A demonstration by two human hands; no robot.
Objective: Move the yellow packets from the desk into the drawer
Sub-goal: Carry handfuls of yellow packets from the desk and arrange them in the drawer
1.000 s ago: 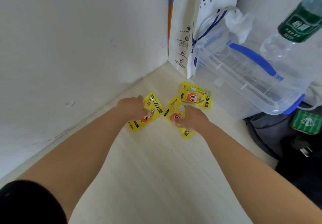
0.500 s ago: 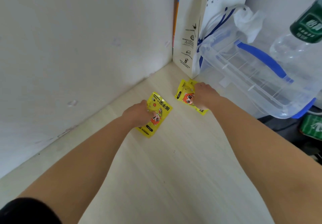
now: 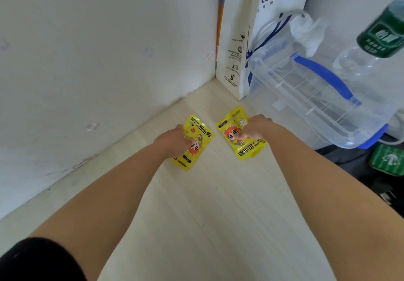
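On the pale wooden desk (image 3: 196, 215), near the corner, my left hand (image 3: 172, 142) pinches a yellow hand-warmer packet (image 3: 200, 136) at its left edge, thumb on top. My right hand (image 3: 259, 127) grips what looks like two stacked yellow packets (image 3: 232, 133) from their right side; a second packet's edge shows underneath at the near end. Both sets of packets are at or just above the desk surface, a short gap apart. No drawer is in view.
A white wall (image 3: 98, 73) bounds the desk on the left. A white coffee paper bag (image 3: 244, 40) stands in the corner. Right of it sit a clear plastic box (image 3: 317, 110) with a blue handle, a green-labelled water bottle (image 3: 376, 47) and a dark bag (image 3: 360, 167).
My right hand carried its packet to the farthest packet by the paper bag, took it too, and drew back slightly. My left hand has kept its grip on its packet.
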